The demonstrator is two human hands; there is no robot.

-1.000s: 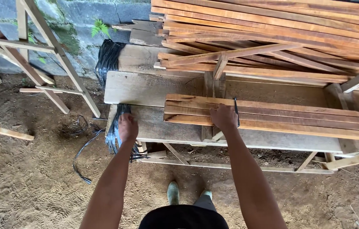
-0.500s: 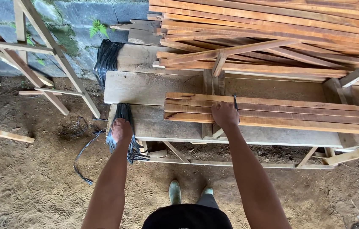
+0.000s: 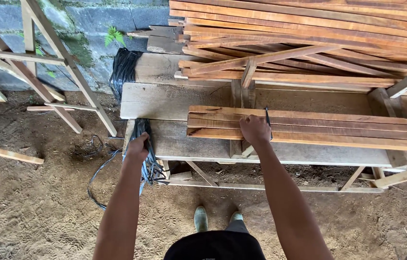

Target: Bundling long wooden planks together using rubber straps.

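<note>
Two hands at a plank bench [image 3: 179,98]: left hand [image 3: 137,149] now drawn nearer, fingers clamped on black strapping [image 3: 142,129] just beyond them; right hand [image 3: 255,130] unmoved, fingers closed, pressing stacked slats [image 3: 333,127] beneath.

Bare plank [image 3: 174,101] lies open; stacked slats [image 3: 309,126] seemingly block rightward

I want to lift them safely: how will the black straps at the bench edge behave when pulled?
The black straps probably flop: they drape over the bench edge and trail on the ground. They look thin, likely light. The left hand grips them.
</note>
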